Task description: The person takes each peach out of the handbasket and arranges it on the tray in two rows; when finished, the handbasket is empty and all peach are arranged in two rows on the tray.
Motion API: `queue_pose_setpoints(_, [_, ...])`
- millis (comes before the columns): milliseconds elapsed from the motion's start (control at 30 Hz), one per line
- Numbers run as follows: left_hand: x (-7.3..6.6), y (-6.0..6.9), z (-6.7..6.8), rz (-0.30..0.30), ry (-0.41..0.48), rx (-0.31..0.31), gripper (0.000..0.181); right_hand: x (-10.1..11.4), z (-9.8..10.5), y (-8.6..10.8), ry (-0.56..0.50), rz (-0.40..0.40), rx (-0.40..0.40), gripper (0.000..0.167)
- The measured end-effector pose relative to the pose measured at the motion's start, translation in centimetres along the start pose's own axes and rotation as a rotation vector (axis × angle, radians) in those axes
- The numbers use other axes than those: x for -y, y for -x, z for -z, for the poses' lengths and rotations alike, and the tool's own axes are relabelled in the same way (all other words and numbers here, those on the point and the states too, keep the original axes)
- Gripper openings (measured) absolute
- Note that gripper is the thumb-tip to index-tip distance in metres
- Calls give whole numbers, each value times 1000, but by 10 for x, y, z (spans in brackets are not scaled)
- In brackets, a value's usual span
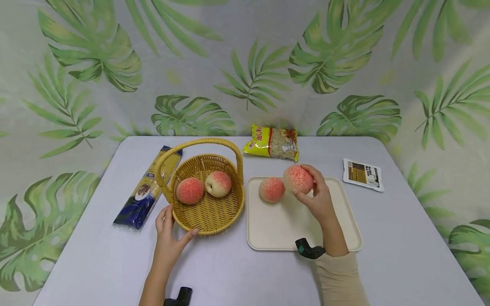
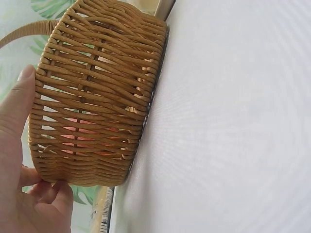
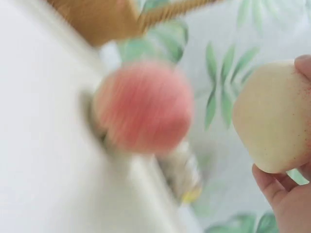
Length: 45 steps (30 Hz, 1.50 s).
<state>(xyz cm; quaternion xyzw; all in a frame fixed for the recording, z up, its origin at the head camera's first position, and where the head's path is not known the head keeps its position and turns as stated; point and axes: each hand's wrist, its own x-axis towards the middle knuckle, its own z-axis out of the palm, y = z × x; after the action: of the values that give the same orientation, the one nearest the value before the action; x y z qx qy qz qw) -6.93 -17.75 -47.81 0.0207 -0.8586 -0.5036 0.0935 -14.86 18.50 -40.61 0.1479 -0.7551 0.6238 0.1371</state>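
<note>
While leafy cloth [image 1: 172, 76] fills the back and sides of the scene, a white table [image 1: 405, 238] spreads out below, carrying a yellow bag [image 1: 272, 143] by the far edge, a blue-and-gold packet [image 1: 141, 199] on the left and a small white pouch [image 1: 363, 174] on the right. Over to the right hand [image 1: 319, 199], which grips a peach [image 1: 299, 179] between thumb and fingers, up above the pale tray [image 1: 268, 233], well apart from the left hand [image 1: 170, 242]. Just beside it, on the tray, sits a second peach [image 1: 272, 190] (they overlap from overhead, yet the right wrist view shows a gap). And the left hand clasps the wicker basket [image 1: 208, 214] by its near left side, with a red peach [image 1: 190, 191] and a paler peach [image 1: 218, 184] inside. The basket's handle crosses the packet; the right wrist view crops the gripped fruit and blurs its neighbour; from the left wrist, only a reddish patch peeks through the weave.
</note>
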Motion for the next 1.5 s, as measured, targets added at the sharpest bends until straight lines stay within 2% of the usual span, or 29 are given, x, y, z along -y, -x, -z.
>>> queue_pose_setpoints(167, [2,-1,0,-8,4,3,98,-31,17,8,118,-143,-106,61])
queue_pose_setpoints(400, [2,-1,-1,-12,7,-8,98,-49,25,14,181,-272,-101,60])
queue_pose_setpoints(667, [1,0,-1,-15,3,1,97,-55,30,15,149,-324,-67,61])
queue_pose_setpoints(933, [1,0,0,-2,-7,3,99,-86,40,14,159,-329,-25,66])
queue_pose_setpoints(1033, [1,-1,0,-9,-8,0,99,-77,40,14,180,-332,-22,70])
queue_pose_setpoints(1233, [1,0,-1,-3,-13,3,99,-56,36,13,245,-246,-83,71])
queue_pose_setpoints(1333, [0,0,-1,5,-14,6,99,-46,29,10,236,-151,-116,69])
queue_pose_setpoints(1500, [0,0,0,3,-20,2,98,4,0,7,185,61,-94,61])
